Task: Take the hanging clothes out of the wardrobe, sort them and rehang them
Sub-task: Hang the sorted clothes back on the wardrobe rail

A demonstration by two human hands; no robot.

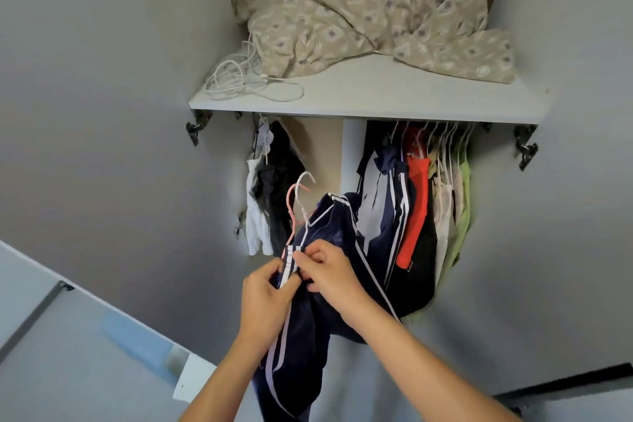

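Both hands pinch navy trousers, hiding their hanger's shoulders.

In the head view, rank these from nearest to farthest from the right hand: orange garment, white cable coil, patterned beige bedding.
1. Orange garment, hanging right of the right hand.
2. White cable coil, on the shelf's left end.
3. Patterned beige bedding, piled at the shelf's back.

No legible text or labels anywhere

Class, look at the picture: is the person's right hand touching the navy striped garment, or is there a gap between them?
Touching. The head view shows the right hand pinching the striped edge of the navy garment, its fingers curled onto the fabric.
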